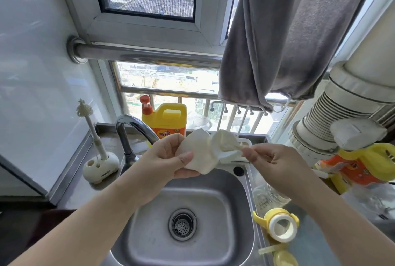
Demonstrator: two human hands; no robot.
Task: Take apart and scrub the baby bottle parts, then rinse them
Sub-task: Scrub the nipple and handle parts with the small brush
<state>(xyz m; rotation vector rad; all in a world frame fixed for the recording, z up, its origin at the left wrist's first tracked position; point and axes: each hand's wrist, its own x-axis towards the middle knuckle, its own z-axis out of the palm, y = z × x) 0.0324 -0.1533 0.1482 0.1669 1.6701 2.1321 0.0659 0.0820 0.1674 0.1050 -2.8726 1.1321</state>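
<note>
Both hands are up over the sink (pixel 213 242) right now. The left hand (pixel 168 158) is gripping a soft white nipple (pixel 197 154), thumb pressing on its front and fingers curling behind it, so the thing is getting squished out of shape. The right hand (pixel 275 163) is pinching the thin handle of a small brush (pixel 224 143) between thumb and fingertips, and the brush's pale round head is sitting right against the nipple, just to its right. Can't tell if the head is actually inside it or only touching.

The faucet (pixel 132 131) is arching in from the far left, spout ending just behind the left hand. On the counter (pixel 316 242) to the right, a yellow-handled collar (pixel 280 226) is lying on its side near the sink rim, with a clear glass bottle (pixel 267 197) lying just beyond it, partly under the right wrist. On the left side a bottle brush (pixel 89 124) is standing upright in its white stand (pixel 100 169). A yellow detergent jug (pixel 168 120) is sitting at the far edge by the window, and a grey towel (pixel 277 36) is hanging from the rail above.
</note>
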